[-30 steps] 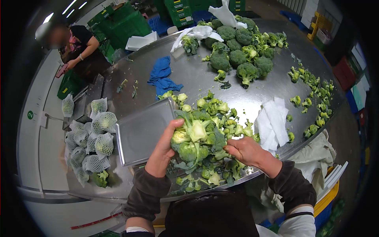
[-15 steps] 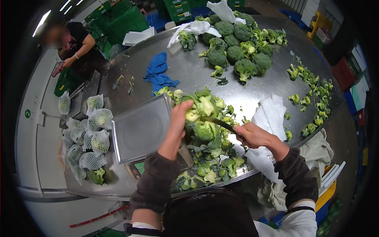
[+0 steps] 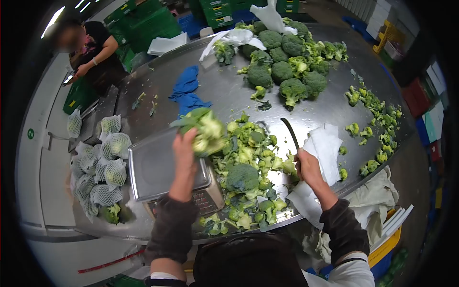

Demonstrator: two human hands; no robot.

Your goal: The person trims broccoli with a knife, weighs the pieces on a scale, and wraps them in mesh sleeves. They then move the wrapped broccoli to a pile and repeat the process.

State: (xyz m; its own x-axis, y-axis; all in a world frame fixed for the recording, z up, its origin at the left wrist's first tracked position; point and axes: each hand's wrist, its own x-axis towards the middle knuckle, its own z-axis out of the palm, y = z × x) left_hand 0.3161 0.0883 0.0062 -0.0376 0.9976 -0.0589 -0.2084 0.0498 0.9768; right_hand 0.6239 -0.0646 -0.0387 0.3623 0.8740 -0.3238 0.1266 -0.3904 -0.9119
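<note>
My left hand (image 3: 185,158) grips a trimmed broccoli head (image 3: 206,131), slightly blurred, above the right edge of the scale's metal tray (image 3: 165,162). In my right hand (image 3: 308,165) is a knife with a dark curved blade (image 3: 290,133), pointing up and away from the broccoli. Between my hands lies a pile of cut stems, leaves and small florets (image 3: 248,153), with one round green broccoli crown (image 3: 242,178) on it. White cloths (image 3: 325,146) lie beside and under my right hand.
Whole broccoli heads (image 3: 282,52) are heaped at the back, partly under white cloth. Netted heads (image 3: 105,162) lie left of the scale, small florets (image 3: 382,119) at the right. A blue cloth (image 3: 186,91) lies behind the scale. Another person (image 3: 95,52) stands at the far left.
My left hand has moved left with the broccoli, from the pile to the scale. The knife has come away from the broccoli and now points upward. The other person's hands are lower.
</note>
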